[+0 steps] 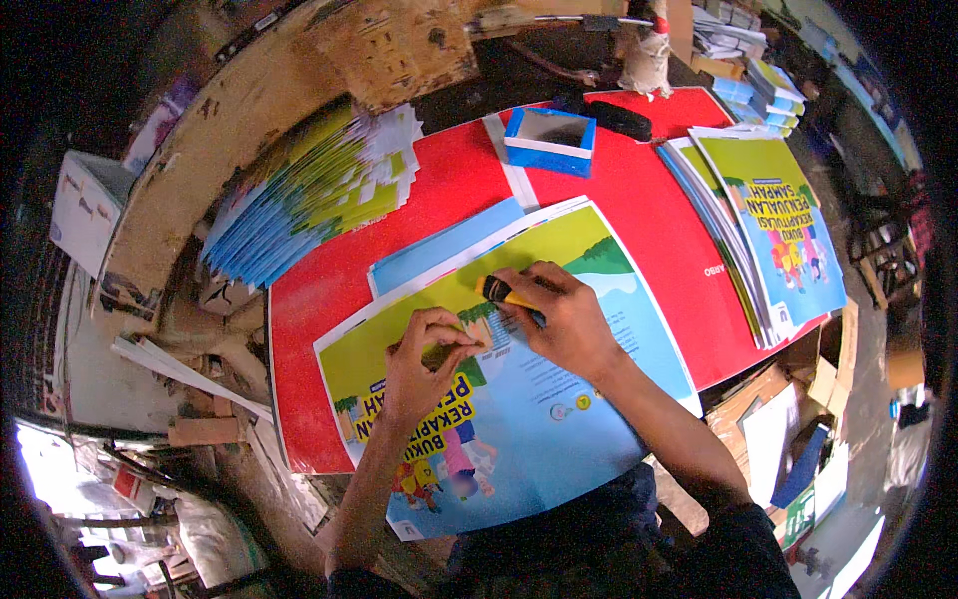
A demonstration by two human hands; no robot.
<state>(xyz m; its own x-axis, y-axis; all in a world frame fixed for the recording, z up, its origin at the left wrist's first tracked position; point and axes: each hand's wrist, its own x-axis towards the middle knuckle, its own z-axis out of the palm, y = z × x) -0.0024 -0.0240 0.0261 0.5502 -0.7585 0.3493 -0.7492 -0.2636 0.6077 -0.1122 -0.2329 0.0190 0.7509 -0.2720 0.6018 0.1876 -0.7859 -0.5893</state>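
A large printed booklet cover point(589, 459), green along its far side and blue along its near side, lies spread out before me. My right hand point(564, 314) is wrapped round a yellow and black hand tool point(506, 292), held over the middle of the cover; its exact kind is partly hidden by my fingers. Just to the left, my left hand point(424, 361) is closed in a pinch low over the cover. Whatever its fingertips hold, if anything, is too small to name. Blue sheets point(439, 250) stick out from beneath the cover's far edge.
Everything lies on a red board point(639, 200). A fanned pile of booklets point(319, 190) stands at the far left, a stack of covers point(778, 230) at the right. A blue and white open box point(549, 140) sits at the back, beside a dark object point(619, 120).
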